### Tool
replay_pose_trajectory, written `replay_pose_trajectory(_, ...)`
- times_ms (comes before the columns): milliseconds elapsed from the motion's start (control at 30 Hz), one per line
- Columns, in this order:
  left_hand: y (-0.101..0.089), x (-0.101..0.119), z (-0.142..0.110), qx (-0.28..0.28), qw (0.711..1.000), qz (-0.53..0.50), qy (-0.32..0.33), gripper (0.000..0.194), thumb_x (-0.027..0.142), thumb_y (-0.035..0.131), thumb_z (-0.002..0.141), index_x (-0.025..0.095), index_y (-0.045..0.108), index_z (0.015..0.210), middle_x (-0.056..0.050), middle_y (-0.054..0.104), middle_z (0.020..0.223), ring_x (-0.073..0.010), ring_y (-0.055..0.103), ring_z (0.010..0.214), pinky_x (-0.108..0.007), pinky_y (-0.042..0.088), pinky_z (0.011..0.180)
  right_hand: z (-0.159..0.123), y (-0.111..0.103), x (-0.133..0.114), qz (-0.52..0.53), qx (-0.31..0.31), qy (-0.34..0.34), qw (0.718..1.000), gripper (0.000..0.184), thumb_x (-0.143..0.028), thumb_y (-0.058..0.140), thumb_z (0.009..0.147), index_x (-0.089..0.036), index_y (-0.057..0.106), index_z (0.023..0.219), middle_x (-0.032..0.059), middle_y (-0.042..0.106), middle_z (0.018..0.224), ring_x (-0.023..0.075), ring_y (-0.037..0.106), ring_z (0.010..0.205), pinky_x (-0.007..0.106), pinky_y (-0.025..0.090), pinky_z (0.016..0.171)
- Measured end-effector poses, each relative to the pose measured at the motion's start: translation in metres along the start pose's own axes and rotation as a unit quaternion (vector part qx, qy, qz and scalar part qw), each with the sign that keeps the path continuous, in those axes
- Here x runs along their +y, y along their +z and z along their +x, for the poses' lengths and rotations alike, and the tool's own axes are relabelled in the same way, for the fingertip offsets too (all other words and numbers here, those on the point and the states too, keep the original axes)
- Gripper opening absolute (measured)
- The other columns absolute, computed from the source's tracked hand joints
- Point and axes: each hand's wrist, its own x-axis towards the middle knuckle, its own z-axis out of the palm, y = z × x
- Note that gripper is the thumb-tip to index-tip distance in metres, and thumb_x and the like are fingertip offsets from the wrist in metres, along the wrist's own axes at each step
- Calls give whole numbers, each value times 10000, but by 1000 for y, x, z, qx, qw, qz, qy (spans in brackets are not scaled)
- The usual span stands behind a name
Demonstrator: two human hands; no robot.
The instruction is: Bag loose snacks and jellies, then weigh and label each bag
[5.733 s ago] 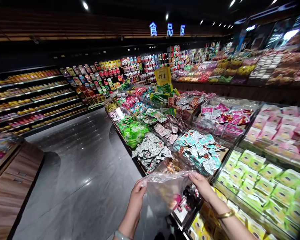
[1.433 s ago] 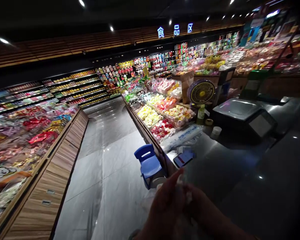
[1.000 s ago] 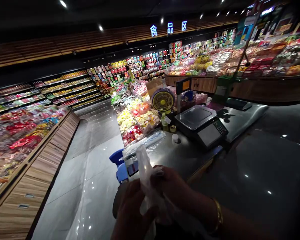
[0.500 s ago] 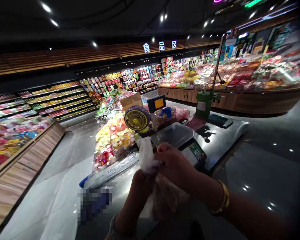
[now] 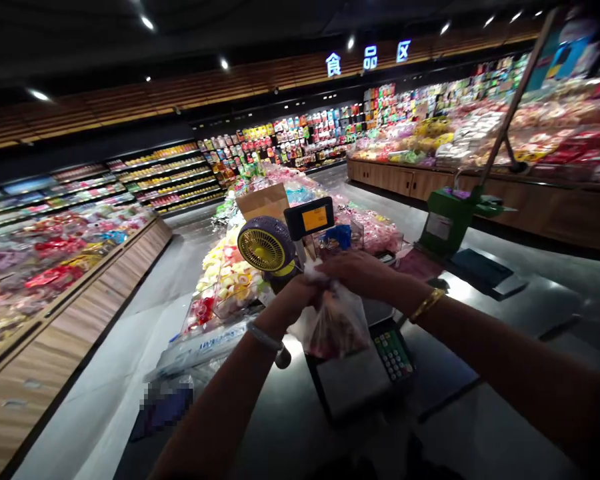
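A clear plastic bag (image 5: 337,327) with pinkish contents hangs from both my hands over the weighing scale (image 5: 353,383). My left hand (image 5: 297,297) is closed around the gathered neck of the bag. From the other side my right hand (image 5: 357,272) grips the same neck, its fingers partly hidden. The scale's green keypad (image 5: 393,353) shows to the right of the bag, and its orange-lit display (image 5: 314,217) stands on a post behind. The bag covers much of the weighing plate; I cannot tell whether it touches it.
A purple and yellow fan (image 5: 265,245) stands left of the display. A roll of plastic bags (image 5: 205,347) lies on the counter's left. A green device (image 5: 445,220) with a tall pole sits at the right. Candy bins (image 5: 230,280) stretch behind; wooden display counters (image 5: 95,307) flank the aisle.
Both hands have moved forward with the bag, from in front of the scale to over it. The bag now hangs below the fists. My view has turned slightly left.
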Motion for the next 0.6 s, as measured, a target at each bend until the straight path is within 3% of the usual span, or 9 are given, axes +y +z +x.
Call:
replay_pose_trajectory(67, 8, -6, 16, 28, 999, -11, 15, 153, 163, 715, 752, 44, 669, 668, 50, 572, 497, -47, 516, 440, -174, 367, 504, 6, 8, 22, 30, -18, 13, 999, 355, -102, 529, 939, -190, 699, 1239, 98, 744, 1180, 249, 667, 1130, 376, 453, 984)
replay_pose_trajectory(167, 23, -19, 32, 91, 995, -33, 38, 240, 188, 576, 822, 8, 678, 701, 52, 606, 530, -65, 566, 491, -223, 403, 563, 12, 20, 47, 64, -34, 30, 997, 290, -90, 513, 912, -150, 747, 1072, 106, 761, 1057, 242, 691, 1016, 326, 462, 882)
replay_pose_trajectory(233, 33, -26, 42, 139, 988, -49, 51, 229, 209, 609, 820, 12, 688, 734, 29, 635, 563, -88, 596, 519, -246, 438, 584, 15, 28, 60, 91, -34, 43, 994, 281, -73, 497, 895, -133, 745, 1011, 106, 762, 1019, 225, 686, 978, 296, 453, 851)
replay_pose_trajectory(300, 40, -33, 52, 190, 978, -62, 63, 158, 195, 748, 742, 59, 695, 801, -7, 675, 636, -107, 612, 548, -248, 485, 593, 20, 34, 72, 128, -30, 51, 990, 285, -70, 486, 888, -129, 734, 1015, 100, 761, 1028, 206, 678, 965, 270, 446, 838)
replay_pose_trajectory(333, 43, -38, 57, 217, 972, -66, 69, 211, 191, 793, 710, 86, 689, 862, -25, 691, 695, -113, 615, 568, -251, 506, 597, 24, 37, 77, 146, -31, 57, 987, 293, -71, 483, 886, -131, 729, 1033, 95, 759, 1045, 201, 674, 972, 262, 444, 839)
replay_pose_trajectory(467, 49, -62, 72, 322, 942, -53, 82, 421, 231, 698, 844, 185, 562, 1239, -35, 678, 917, -116, 639, 673, -274, 550, 672, 37, 55, 94, 189, -70, 97, 975, 284, -84, 512, 880, -163, 724, 1052, 74, 755, 1077, 209, 668, 1021, 260, 454, 866)
replay_pose_trajectory(533, 49, -78, 74, 339, 937, -25, 74, 494, 214, 657, 877, 209, 494, 1343, -40, 677, 946, -133, 662, 733, -298, 564, 725, 41, 69, 100, 195, -93, 123, 969, 223, -113, 536, 906, -157, 726, 1013, 76, 756, 1025, 215, 677, 988, 279, 482, 860)
replay_pose_trajectory(600, 48, -91, 71, 329, 943, 18, 52, 451, 202, 657, 881, 180, 537, 1315, -55, 692, 943, -161, 682, 790, -330, 571, 770, 40, 85, 105, 198, -109, 151, 962, 171, -207, 574, 957, -148, 706, 1050, 77, 735, 1039, 210, 681, 956, 325, 530, 851)
